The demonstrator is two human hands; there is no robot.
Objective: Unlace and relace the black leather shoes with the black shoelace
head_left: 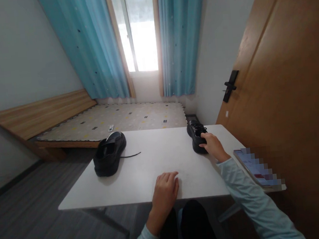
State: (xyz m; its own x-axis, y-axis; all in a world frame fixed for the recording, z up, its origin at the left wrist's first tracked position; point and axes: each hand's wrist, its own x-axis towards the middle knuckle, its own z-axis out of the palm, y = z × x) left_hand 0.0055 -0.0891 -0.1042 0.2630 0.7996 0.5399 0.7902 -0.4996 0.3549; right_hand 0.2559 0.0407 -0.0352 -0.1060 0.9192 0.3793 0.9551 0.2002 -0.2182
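At the table's far right stands a black lace-up shoe (197,144), its laced front pointing away from me. My right hand (213,146) grips it by the collar at the heel end, thumb and fingers closed on the rim. My left hand (165,190) rests on the white table (152,161) by the near edge, holding nothing, fingers loosely bent and the thumb a little apart. Another black shoe (109,154) sits at the table's left side, well away from both hands. From it a loose black lace (131,155) trails to the right across the tabletop.
A flat tablet or booklet (256,168), partly pixelated, lies along the table's right edge. Beyond the table is a low bed (136,116) with a small white remote (111,128) on it. A wooden door (296,102) stands close on the right.
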